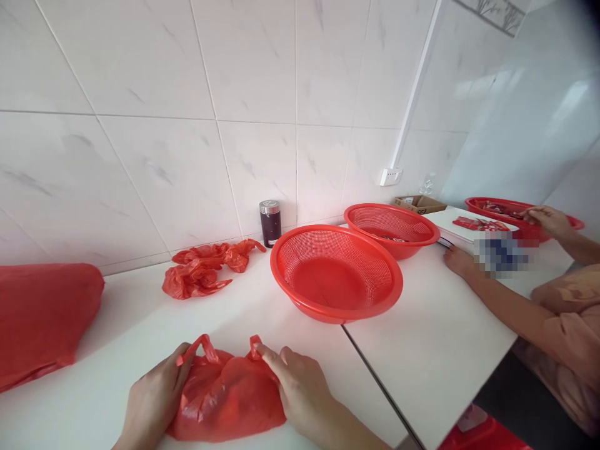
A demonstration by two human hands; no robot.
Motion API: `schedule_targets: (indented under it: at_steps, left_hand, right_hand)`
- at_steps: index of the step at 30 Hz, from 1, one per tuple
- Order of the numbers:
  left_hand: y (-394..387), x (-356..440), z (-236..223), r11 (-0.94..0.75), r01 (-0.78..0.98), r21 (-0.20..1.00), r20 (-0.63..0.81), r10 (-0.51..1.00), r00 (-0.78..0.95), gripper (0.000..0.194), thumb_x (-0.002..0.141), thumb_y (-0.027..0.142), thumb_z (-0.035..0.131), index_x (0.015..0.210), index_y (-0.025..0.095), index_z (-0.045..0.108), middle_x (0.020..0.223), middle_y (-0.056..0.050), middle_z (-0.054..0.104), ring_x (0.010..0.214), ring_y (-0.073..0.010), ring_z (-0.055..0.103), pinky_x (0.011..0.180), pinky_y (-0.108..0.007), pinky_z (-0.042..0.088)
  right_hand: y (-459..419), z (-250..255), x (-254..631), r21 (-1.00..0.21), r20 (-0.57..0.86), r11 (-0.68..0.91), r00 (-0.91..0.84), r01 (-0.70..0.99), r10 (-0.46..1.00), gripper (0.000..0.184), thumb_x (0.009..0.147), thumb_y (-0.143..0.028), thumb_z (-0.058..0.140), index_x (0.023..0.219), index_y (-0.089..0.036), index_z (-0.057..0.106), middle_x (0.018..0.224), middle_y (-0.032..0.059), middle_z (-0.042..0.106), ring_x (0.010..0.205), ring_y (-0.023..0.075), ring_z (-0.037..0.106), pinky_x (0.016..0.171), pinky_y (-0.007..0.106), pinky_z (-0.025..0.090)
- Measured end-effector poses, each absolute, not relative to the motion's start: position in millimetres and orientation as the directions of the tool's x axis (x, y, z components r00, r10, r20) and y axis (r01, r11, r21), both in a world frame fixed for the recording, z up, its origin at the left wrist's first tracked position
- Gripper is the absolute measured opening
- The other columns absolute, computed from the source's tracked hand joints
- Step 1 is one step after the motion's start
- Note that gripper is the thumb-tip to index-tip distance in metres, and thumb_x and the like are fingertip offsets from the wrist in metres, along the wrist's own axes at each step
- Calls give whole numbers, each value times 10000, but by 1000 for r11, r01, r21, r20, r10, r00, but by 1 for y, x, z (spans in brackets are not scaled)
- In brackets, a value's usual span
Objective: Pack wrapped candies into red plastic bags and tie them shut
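Note:
A filled red plastic bag (229, 400) rests on the white table near its front edge, between my two hands. My left hand (157, 390) grips the bag's left side, close to a handle loop that stands up there. On the other side my right hand (300, 381) has its fingers closed on the right handle, the index finger reaching along it. The bag's contents show only as dim shapes through the plastic. Just beyond stands a red basin with perforated sides (328, 281), with nothing visible inside.
Crumpled red bags (201, 269) lie near the wall beside a dark tumbler (270, 224). A large red bundle (42, 319) sits at the left. Behind are a second red basin (394, 225) and a cardboard box (420, 204). A co-worker (553, 319) handles things at the right.

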State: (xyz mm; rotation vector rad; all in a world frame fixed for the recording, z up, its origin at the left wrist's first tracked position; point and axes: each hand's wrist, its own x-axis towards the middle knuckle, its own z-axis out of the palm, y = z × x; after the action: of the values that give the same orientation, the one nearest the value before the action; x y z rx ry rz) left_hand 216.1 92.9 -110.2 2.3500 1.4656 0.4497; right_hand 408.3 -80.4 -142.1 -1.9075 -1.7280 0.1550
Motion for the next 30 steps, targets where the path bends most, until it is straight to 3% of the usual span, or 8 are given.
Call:
schedule_targets:
  at_steps: [4, 7, 11, 17, 19, 22, 24, 30]
  left_hand:
    - [113, 215, -94, -305, 734, 606, -117, 879, 462, 402, 864, 532, 303, 813, 257, 592, 798, -87, 703, 793, -312, 654, 771, -426, 480]
    - [131, 208, -59, -199, 554, 809, -270, 711, 650, 355, 849, 502, 403, 865, 242, 645, 985, -75, 706, 964, -277, 657, 915, -400, 494]
    - [138, 200, -7, -152, 481, 864, -307, 598, 740, 322, 742, 434, 615, 1022, 295, 694, 1210, -64, 646, 1202, -307, 539, 1023, -408, 428]
    - [102, 209, 22, -79, 420, 904, -353, 415, 838, 160, 777, 368, 609, 841, 258, 706, 925, -57, 679, 996, -285, 612, 969, -421, 459]
    - [92, 210, 20, 14, 340, 940, -317, 401, 860, 169, 792, 387, 605, 768, 239, 683, 829, -37, 633, 859, -242, 608, 893, -414, 503]
    - [97, 205, 8, 213, 299, 930, -366, 480, 797, 229, 809, 428, 613, 714, 220, 631, 710, -3, 546, 689, -170, 563, 701, -327, 549]
    - [111, 196, -3, 324, 298, 898, -437, 571, 695, 235, 785, 421, 652, 682, 216, 603, 628, 25, 483, 606, -132, 535, 599, -253, 534]
    - [140, 168, -13, 351, 339, 873, -488, 634, 599, 126, 702, 303, 732, 718, 200, 662, 672, -2, 565, 646, -146, 601, 664, -265, 561]
  right_hand:
    - [-83, -138, 411, -564, 275, -9, 198, 826, 941, 797, 739, -17, 436, 1459, -341, 327, 1004, 58, 632, 805, 204, 616, 728, 325, 498]
    - [-89, -132, 414, -707, 278, 33, 235, 706, 932, 713, 789, -57, 444, 1443, -327, 356, 1074, 47, 643, 903, 197, 616, 835, 332, 489]
    - [-97, -118, 418, -859, 161, 3, 265, 511, 951, 641, 798, -118, 496, 1399, -326, 409, 994, 14, 630, 858, 167, 595, 840, 317, 486]
    - [-90, -98, 415, -975, 113, 56, 262, 215, 959, 159, 855, -308, 561, 973, -214, 609, 1231, 64, 533, 1044, 174, 565, 890, 297, 461]
    - [-90, -87, 409, -990, 124, 108, 216, 86, 969, 196, 875, -389, 556, 870, -194, 578, 1284, 87, 519, 1126, 192, 541, 926, 307, 442]
    - [-95, -72, 398, -978, 172, 183, 105, -101, 979, 284, 930, -456, 466, 793, -210, 502, 894, 50, 644, 992, 184, 601, 920, 341, 431]
    - [-99, -68, 394, -967, 191, 202, 82, -154, 978, 355, 946, -484, 426, 715, -215, 447, 615, -18, 525, 786, 168, 613, 836, 327, 442]
    - [-93, -78, 401, -984, 62, 95, 219, -148, 974, 458, 897, -550, 484, 615, -216, 345, 512, -75, 360, 532, 112, 501, 630, 264, 384]
